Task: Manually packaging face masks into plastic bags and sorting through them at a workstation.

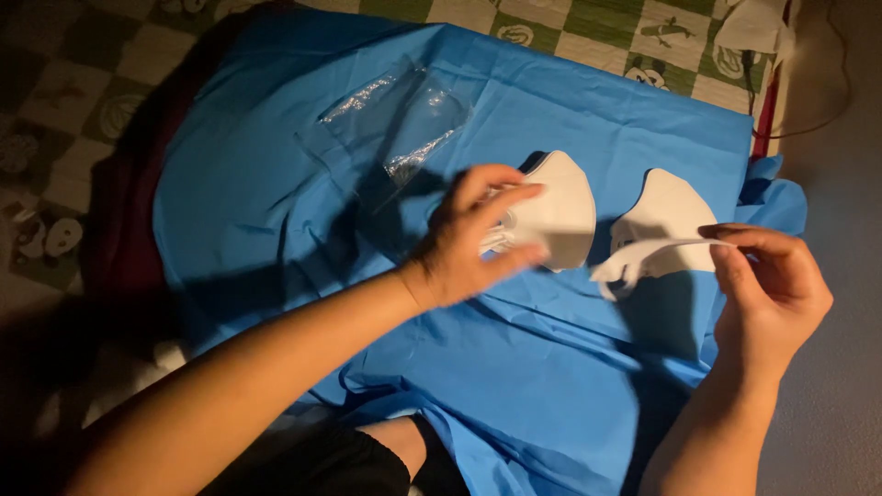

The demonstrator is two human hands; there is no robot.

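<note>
Masks: two white folded face masks on a blue cloth (570, 119); the left mask (560, 216) lies just behind the left hand, the right mask (666, 216) lies beside it, toward the right hand
Ear strap: a white elastic strap (657, 250) runs from the right mask out to the right hand; its long axis goes almost level, left to right, and its loose end curls down near the mask
Right hand: the right hand (772, 294) pinches the end of the strap between thumb and forefinger, other fingers curled loosely
Left hand: the left hand (473, 239) is blurred, fingers spread and half open over the left mask; I cannot tell if it really grips the mask or only touches it
Which hand is nearer: each hand is nearer to its own mask; the masks are apart, not touching
Wrapper: a clear plastic wrapper (404, 119) lies on the cloth, beyond the left hand
Around: a green and cream checkered mat (588, 23) lies under the cloth
</note>
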